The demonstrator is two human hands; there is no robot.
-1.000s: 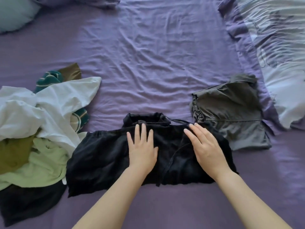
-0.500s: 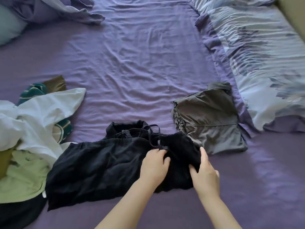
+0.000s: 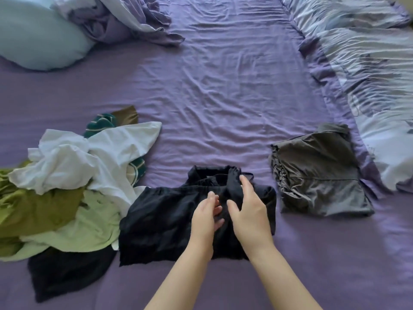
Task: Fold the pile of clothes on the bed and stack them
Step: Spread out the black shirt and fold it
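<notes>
The crumpled black fabric garment [image 3: 174,220] lies on the purple-sheeted bed [image 3: 223,97], between the unfolded pile [image 3: 67,186] and a folded grey garment [image 3: 317,175] (presumably the stack's start); left hand [image 3: 206,217] presses loosely; right hand [image 3: 248,211] pinches a fold, likely doubling it.

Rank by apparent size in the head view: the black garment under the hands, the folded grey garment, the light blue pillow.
1. Black garment, though nearest.
2. Light blue pillow and folded grey garment look alike; the pillow is cropped and farther, so unranked.
</notes>
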